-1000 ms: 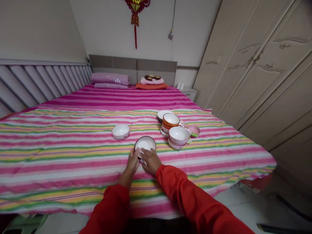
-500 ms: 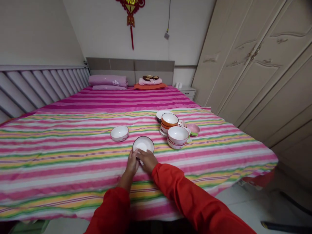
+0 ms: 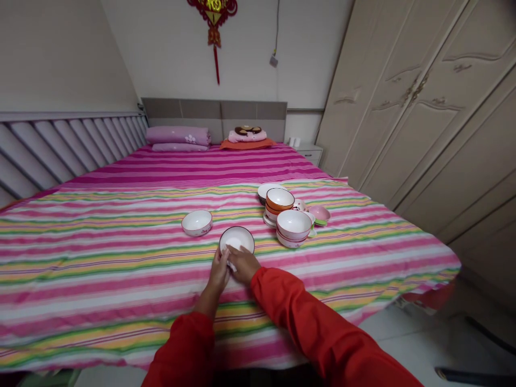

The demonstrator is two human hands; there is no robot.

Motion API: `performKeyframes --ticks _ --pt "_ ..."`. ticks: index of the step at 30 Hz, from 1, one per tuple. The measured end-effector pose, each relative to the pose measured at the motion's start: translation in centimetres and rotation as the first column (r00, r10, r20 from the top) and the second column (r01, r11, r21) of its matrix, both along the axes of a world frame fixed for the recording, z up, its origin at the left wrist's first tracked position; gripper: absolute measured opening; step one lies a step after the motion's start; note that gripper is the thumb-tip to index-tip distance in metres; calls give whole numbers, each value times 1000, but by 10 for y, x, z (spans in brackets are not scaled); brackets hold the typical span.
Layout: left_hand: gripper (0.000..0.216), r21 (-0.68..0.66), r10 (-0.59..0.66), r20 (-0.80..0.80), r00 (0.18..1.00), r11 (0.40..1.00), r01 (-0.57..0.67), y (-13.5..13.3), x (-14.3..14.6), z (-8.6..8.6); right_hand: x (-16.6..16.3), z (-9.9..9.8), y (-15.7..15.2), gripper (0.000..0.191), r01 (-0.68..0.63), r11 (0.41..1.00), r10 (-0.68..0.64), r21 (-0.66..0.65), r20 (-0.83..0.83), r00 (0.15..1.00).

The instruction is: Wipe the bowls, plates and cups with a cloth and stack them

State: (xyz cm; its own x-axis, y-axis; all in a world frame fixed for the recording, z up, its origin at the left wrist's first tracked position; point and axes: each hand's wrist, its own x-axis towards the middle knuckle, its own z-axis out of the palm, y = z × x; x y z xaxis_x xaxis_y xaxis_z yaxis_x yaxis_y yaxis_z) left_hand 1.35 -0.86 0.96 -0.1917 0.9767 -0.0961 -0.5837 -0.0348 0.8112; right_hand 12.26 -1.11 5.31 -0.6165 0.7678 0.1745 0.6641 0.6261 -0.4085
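Note:
A white bowl with a dark rim (image 3: 241, 236) is low in front of me, its inside turned up and slightly toward me. My left hand (image 3: 220, 270) grips its near left edge, thumb at the rim. Over the near edge, my right hand (image 3: 244, 264) reaches into the bowl with its fingers closed together. Something white, which looks like a cloth (image 3: 231, 265), shows under those fingers; most of it is hidden. To the left stands a white bowl with a pink pattern (image 3: 197, 221), apart from both hands.
Right of my hands are stacked white bowls (image 3: 293, 226), orange bowls (image 3: 279, 200), plates (image 3: 266, 189) and a pink bowl (image 3: 320, 213). They stand on a striped sheet (image 3: 133, 269) over the bed. Folded bedding (image 3: 179, 135) lies by the headboard; a wardrobe (image 3: 403, 107) stands right.
The view has shifted slightly. Both hands stay at the dark-rimmed bowl, the right one's fingers moving only a little inside it. The other dishes have not moved.

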Motion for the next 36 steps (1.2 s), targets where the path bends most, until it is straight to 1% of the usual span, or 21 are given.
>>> performKeyframes --ticks 1,3,6,8,10,12,14,16,18,21,22,23,26,28,29,31,33,35,36 --pt "48 -6 -3 5 1000 1000 3 0 1 0 6 2 1 64 -17 1000 16 12 66 998" --pt "51 -2 -34 14 999 999 34 1 2 0 19 4 1 55 -14 999 7 45 151 989" --pt "54 23 -60 21 998 998 60 1 3 1 22 3 -3 45 53 996 -64 66 176 982" --pt "54 13 -33 15 999 999 33 1 3 1 14 0 -5 49 52 998 -57 47 125 990" --pt "50 -9 -10 5 1000 1000 10 1 3 2 5 -2 -2 60 -4 1000 3 24 52 999" --pt "49 -25 -12 -2 1000 1000 12 1 3 2 0 -4 6 70 -36 999 35 15 22 999" --pt "51 -31 -27 -4 1000 999 26 1 3 3 1 -4 14 75 12 1000 -13 10 61 998" --pt "54 -39 -36 -10 999 999 35 1 3 4 6 -5 17 74 99 995 -100 16 119 988" --pt "56 -41 -37 -11 999 999 36 0 3 4 9 -8 13 66 175 984 -179 40 150 972" --pt "55 -21 -40 -5 999 999 40 -1 4 5 6 -12 -1 46 212 975 -219 68 125 968" --pt "53 -21 -41 -5 999 999 41 -1 4 5 3 -12 -6 45 201 977 -207 65 108 972" --pt "51 -28 -37 -7 999 999 36 -1 4 5 1 -12 -9 47 171 984 -175 54 82 981" --pt "45 -36 -9 2 1000 999 9 0 4 6 -3 -7 -8 69 32 999 -32 5 -6 999" --pt "44 -18 -12 22 1000 1000 12 0 4 7 0 -5 -2 79 -29 1000 29 -13 3 1000" --pt "45 -15 -19 31 999 1000 20 0 3 7 3 -4 2 79 -31 999 32 -7 38 999" --pt "48 -23 -33 38 999 999 34 -1 2 8 12 -4 6 72 -15 999 12 30 109 994" --pt "51 -20 -41 28 999 999 42 -1 2 7 23 -5 6 61 2 997 -12 74 140 990" --pt "54 -7 -62 4 998 998 62 0 2 4 28 -6 4 50 32 996 -42 83 128 991" --pt "57 1 -73 -14 997 997 73 1 2 2 28 -6 3 45 62 996 -68 66 95 993"
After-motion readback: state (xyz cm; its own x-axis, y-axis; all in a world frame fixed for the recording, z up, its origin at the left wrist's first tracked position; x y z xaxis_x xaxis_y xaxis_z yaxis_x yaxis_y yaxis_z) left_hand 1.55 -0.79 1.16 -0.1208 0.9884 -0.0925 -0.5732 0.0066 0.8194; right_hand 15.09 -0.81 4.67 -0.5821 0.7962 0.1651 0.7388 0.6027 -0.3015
